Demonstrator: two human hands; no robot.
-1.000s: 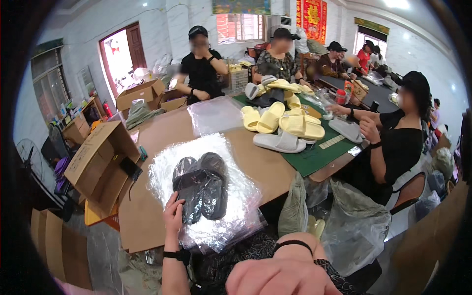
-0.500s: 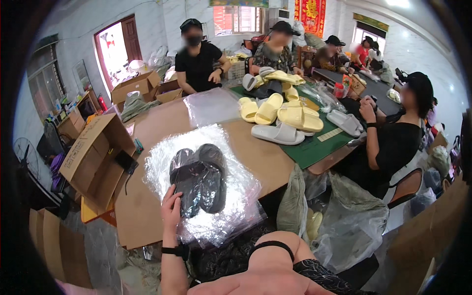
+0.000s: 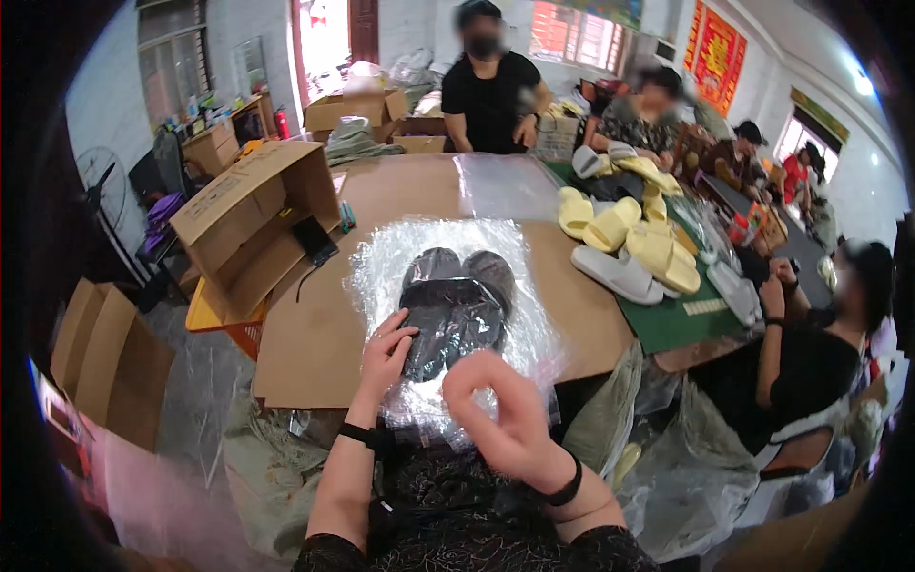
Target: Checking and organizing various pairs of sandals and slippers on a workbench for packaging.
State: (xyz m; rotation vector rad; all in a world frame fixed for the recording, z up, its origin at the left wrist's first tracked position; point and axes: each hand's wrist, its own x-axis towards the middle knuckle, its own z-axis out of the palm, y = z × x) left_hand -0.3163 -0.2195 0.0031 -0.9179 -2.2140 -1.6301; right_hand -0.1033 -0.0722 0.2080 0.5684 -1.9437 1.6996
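A pair of black slide slippers (image 3: 457, 315) lies inside a clear plastic bag, on a stack of shiny clear bags (image 3: 386, 253) at the table's near edge. My left hand (image 3: 386, 353) rests along the left side of the slippers, fingers stretched out against the bag, gripping nothing. Over the lower right of the bagged pair, my right hand (image 3: 500, 410) hovers, slightly blurred. Its fingers curl round into a ring with the thumb; whatever may be between the tips is too small to make out.
An open cardboard box (image 3: 257, 224) stands tilted at the table's left, with a black flat object (image 3: 315, 241) by it. Yellow slippers (image 3: 658, 253) and a grey slipper (image 3: 615, 274) lie on a green mat (image 3: 658, 329). Co-workers sit or stand around; a plastic sack (image 3: 681, 467) is at right.
My right hand has come up from near my body to above the bagged slippers. My left hand stays by the slippers. The view has turned, shifting the scene rightward.
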